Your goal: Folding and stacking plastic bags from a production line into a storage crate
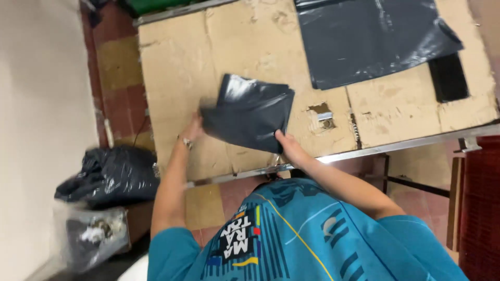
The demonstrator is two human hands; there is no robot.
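Both hands, the left hand (191, 130) and right hand (288, 145), grip the folded dark plastic bag (247, 112) at frame centre above the cardboard-covered surface (177, 67); the fold seems nearly finished, and flattening it would need a firm press.

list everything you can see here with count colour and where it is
folded dark grey plastic bag: one, dark grey, held above the table's middle
flat dark grey plastic sheet: one, dark grey, spread on the table's far right
small black flat piece: one, black, right of the sheet
cardboard-covered table: one, tan, centre
full black rubbish bag: one, black, floor at left
clear plastic bag of scraps: one, clear, floor at lower left
red crate: one, red, right edge
left hand: one, grips the folded bag's left edge
right hand: one, grips its lower right corner
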